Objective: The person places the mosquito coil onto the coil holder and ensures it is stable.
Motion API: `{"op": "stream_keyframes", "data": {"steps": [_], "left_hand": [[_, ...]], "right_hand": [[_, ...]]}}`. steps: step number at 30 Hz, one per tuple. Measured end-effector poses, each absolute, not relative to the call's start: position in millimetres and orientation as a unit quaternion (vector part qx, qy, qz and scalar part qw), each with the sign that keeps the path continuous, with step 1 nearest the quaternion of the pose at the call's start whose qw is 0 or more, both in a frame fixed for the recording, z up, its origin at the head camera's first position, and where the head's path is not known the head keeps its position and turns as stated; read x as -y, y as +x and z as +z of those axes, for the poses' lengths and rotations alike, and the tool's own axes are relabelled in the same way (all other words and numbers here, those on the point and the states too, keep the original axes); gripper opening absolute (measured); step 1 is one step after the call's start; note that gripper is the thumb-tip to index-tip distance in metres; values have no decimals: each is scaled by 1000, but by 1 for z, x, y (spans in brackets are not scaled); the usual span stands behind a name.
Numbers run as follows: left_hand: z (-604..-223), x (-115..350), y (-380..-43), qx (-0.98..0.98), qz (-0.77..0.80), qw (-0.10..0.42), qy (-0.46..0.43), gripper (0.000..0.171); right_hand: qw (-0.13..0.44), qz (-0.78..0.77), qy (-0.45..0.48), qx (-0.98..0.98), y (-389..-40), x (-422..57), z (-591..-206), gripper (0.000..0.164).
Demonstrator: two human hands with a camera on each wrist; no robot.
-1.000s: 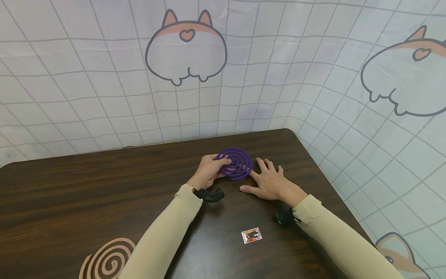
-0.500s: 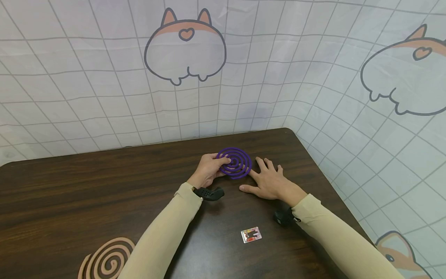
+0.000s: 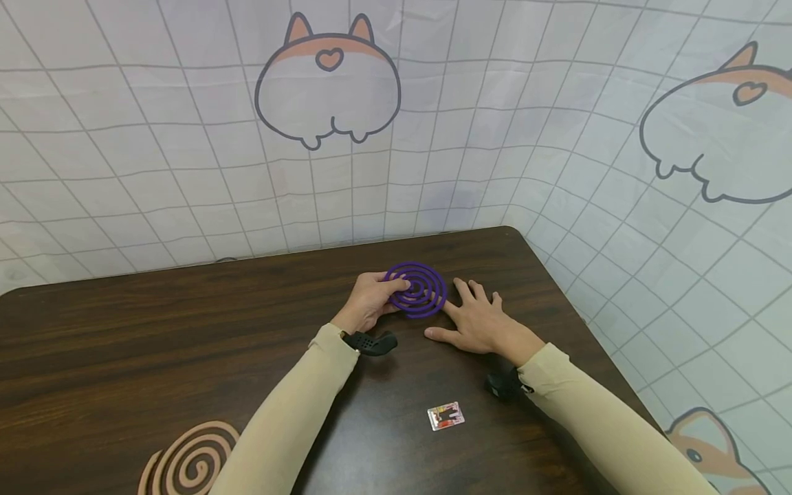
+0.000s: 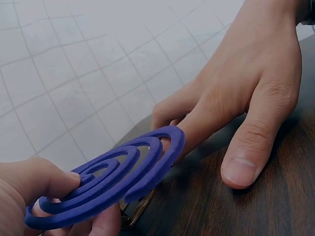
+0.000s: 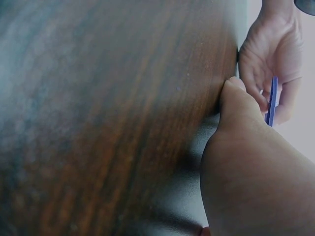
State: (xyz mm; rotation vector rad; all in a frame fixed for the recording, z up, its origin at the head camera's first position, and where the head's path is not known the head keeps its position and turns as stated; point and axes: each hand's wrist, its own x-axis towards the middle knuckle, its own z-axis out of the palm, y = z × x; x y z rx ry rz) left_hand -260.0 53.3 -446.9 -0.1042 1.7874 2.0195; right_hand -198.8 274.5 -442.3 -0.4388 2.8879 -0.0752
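My left hand (image 3: pixel 368 301) pinches a flat purple mosquito coil (image 4: pixel 147 179), thumb on top near its centre and fingers beneath. Held tilted, the coil is at the far right part of the table. My right hand (image 3: pixel 484 326) lies palm down on the wood just right of it, fingers spread. In the left wrist view its index finger (image 4: pixel 194 128) reaches behind and under the coil's outer ring. A thin gold-edged piece (image 4: pixel 134 214) shows beneath the coil, mostly hidden. From the right wrist view the coil appears edge-on between the left hand's fingers.
A tan spiral coil (image 3: pixel 199 471) lies at the near left, partly hidden by the left sleeve (image 3: pixel 291 419). Between the forearms lies a small flat silvery piece with a red and yellow print (image 3: pixel 445 416). White grid-patterned curtains rise behind and right of the dark wooden table (image 3: pixel 124 344).
Both hands and the purple mosquito coil stay nearly in place; the head view has shifted only slightly.
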Motion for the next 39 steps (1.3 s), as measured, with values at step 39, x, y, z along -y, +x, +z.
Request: {"op": "stream_keyframes", "data": {"steps": [39], "left_hand": [[-447,-54,-257,-648,730,210,-48,33]], "right_hand": [[109,-20,-149,-983,-196,-274,-440,81]]}}
